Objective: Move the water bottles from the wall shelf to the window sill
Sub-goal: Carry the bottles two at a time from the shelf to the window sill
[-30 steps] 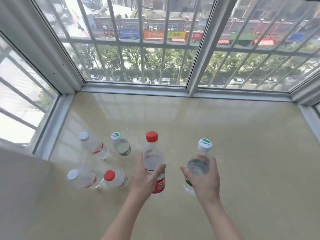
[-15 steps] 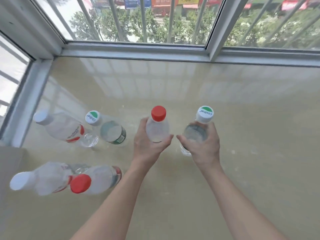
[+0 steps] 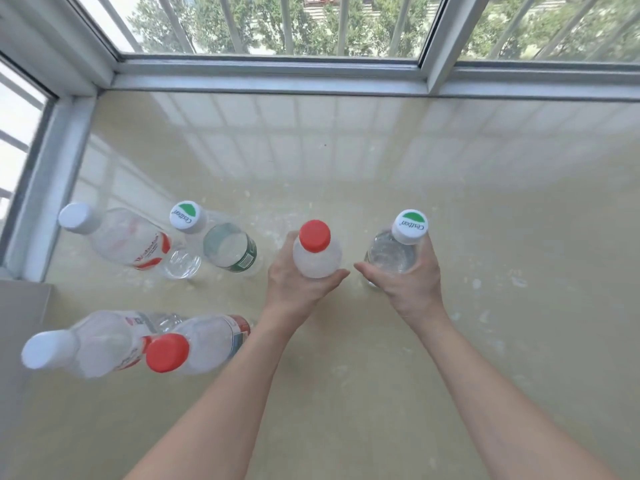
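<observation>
My left hand point(image 3: 294, 289) is wrapped around a clear bottle with a red cap point(image 3: 314, 236), held upright on the beige window sill point(image 3: 381, 174). My right hand point(image 3: 408, 282) grips a clear bottle with a green-and-white cap point(image 3: 409, 226) just to its right. Several other bottles stand to the left: a white-capped one point(image 3: 74, 217), a green-capped one point(image 3: 187, 215), a white-capped one point(image 3: 46, 348) and a red-capped one point(image 3: 167, 352) nearer me.
Grey window frames point(image 3: 270, 69) border the sill at the back and on the left point(image 3: 52, 178). A grey wall corner point(image 3: 20, 306) juts in at the left. Bare sill stretches to the right of my hands point(image 3: 536, 237).
The view has tilted down and moved closer over the sill. Both hands have lowered their bottles onto the sill and still hold them.
</observation>
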`<state>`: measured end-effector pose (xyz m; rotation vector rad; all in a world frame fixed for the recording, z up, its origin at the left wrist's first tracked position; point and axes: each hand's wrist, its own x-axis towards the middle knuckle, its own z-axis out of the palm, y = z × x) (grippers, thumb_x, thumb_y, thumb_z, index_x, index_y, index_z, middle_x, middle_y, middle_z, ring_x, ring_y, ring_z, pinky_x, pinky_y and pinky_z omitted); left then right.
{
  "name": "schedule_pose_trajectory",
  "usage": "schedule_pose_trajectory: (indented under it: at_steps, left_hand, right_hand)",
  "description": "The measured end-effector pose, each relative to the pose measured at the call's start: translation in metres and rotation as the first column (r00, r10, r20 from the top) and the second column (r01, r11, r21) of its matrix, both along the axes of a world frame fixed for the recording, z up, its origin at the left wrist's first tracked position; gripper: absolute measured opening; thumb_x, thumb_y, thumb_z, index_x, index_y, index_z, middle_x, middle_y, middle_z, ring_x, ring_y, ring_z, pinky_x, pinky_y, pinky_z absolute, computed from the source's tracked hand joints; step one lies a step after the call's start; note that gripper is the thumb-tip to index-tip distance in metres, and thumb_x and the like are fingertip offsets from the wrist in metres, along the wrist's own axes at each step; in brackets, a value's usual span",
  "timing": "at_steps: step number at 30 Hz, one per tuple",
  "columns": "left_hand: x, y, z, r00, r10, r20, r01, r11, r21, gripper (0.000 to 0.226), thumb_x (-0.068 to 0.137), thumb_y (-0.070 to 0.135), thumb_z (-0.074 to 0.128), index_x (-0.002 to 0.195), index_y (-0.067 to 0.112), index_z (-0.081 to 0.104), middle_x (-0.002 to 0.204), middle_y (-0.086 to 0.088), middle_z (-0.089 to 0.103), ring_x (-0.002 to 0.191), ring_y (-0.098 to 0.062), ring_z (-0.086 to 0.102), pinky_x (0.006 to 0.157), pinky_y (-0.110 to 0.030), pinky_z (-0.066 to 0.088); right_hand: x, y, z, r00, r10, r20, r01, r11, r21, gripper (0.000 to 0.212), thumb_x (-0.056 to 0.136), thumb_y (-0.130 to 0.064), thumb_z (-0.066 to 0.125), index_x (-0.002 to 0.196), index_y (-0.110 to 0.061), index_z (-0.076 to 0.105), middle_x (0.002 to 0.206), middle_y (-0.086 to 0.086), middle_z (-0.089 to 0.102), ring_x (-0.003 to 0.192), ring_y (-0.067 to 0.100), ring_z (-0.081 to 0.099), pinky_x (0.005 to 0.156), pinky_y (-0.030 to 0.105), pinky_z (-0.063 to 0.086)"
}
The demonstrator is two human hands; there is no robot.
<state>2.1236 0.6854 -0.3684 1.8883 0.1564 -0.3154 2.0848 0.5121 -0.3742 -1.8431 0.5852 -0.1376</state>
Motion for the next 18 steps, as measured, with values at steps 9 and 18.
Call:
schedule_pose_trajectory:
  at_steps: [9, 18]
  left_hand:
    - [-0.002, -0.007, -0.013, 1.000, -0.012, 0.001, 0.012, 1.000, 0.025, 0.053, 0.058, 0.027, 0.092, 0.099, 0.032, 0.059, 0.096, 0.005, 0.069, 0.093, -0.015, 0.066, 0.084, -0.038, 0.055]
    - [0.000, -0.010, -0.026, 0.999, -0.022, 0.028, 0.021, 0.998, 0.064, 0.052, 0.059, 0.024, 0.093, 0.101, 0.025, 0.062, 0.096, 0.006, 0.070, 0.092, -0.011, 0.067, 0.081, -0.032, 0.055]
  right_hand:
    - [-0.008, -0.014, -0.012, 0.999, -0.035, -0.042, 0.027, 0.983, -0.182, 0.063, 0.059, -0.028, 0.096, 0.110, -0.014, 0.063, 0.088, -0.020, 0.063, 0.083, 0.004, 0.058, 0.072, -0.003, 0.036]
    - [-0.011, -0.020, -0.017, 0.996, -0.084, -0.032, 0.078, 0.982, -0.171, 0.066, 0.058, -0.029, 0.097, 0.111, -0.012, 0.061, 0.095, -0.007, 0.067, 0.089, 0.014, 0.062, 0.074, 0.001, 0.039]
